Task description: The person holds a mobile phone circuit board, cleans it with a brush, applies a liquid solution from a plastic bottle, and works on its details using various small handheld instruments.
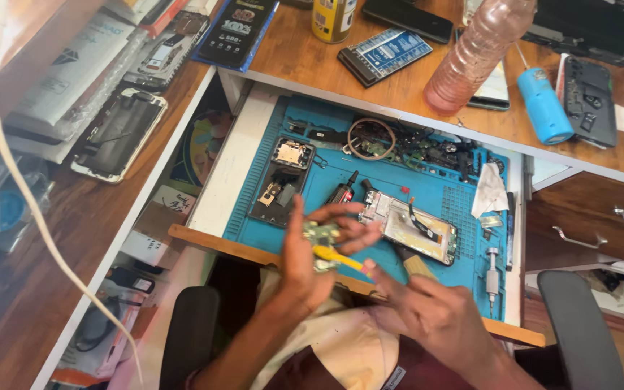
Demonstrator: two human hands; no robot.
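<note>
- Nearest us, our right hand pinches the end of a yellow tool between its fingertips, the other fingers loosely curled.
- Just beyond, our left hand grips a small green circuit board between thumb and fingers, above the near edge of the blue work mat; the tool's tip meets the board.
- Behind the hands, an opened phone lies on the mat, a dark phone frame to its left.
- Farthest, a pink plastic bottle stands on the wooden desk.

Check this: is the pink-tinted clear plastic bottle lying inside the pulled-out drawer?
No, the pink-tinted clear plastic bottle lies on the wooden desktop, above the drawer's blue work mat.
</note>
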